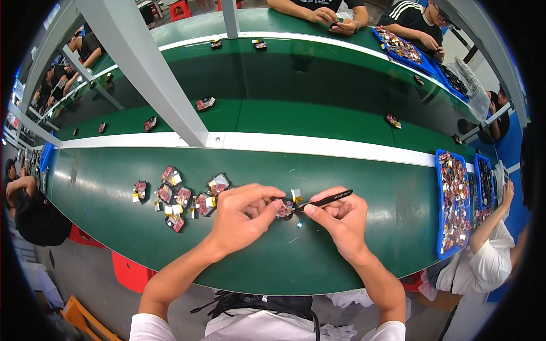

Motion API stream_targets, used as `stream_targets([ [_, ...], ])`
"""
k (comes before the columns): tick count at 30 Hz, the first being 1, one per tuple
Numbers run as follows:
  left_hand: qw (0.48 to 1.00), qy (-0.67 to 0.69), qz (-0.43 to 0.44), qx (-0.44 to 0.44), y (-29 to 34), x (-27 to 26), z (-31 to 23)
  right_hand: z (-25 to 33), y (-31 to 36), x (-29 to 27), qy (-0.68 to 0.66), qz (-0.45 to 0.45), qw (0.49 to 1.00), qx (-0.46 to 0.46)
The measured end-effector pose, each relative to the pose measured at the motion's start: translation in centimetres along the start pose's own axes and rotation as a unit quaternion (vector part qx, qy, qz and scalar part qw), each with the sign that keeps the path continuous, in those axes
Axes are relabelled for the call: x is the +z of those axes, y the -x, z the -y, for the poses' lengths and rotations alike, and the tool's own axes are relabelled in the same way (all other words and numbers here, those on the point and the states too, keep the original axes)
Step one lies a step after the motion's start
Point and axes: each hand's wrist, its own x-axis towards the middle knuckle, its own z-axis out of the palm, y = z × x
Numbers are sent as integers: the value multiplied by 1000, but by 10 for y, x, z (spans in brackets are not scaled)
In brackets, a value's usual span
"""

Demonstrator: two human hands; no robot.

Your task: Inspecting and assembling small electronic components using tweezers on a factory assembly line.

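The left hand (242,219) pinches a small circuit module (283,212) over the green table (284,270); the right hand (344,224) grasps black tweezers (331,198) between its fingers, tips at the module

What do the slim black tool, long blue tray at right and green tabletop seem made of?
Slim black tool: perhaps coated metal, given its thin profile and satin finish; plastic remains possible.
Long blue tray: likely moulded plastic, from its even colour and raised rim.
Green tabletop: smooth, glossy sheet, perhaps rubber or laminate, showing soft reflections.
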Motion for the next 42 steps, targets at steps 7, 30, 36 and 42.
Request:
stream_targets([
  [7,1000,-7,0,-13,0,-2,-1,3,0,0,20,4,1000,-7],
  [30,953,267,98,-106,-5,-7,2,0,13,4,42,-41,988,-144],
  [36,952,276,89,-100,-2,-4,2,-3,11,7,142,-31,948,-283],
  [42,955,272,81,-85,-1,-5,4,-2,11,7,155,-26,944,-290],
])
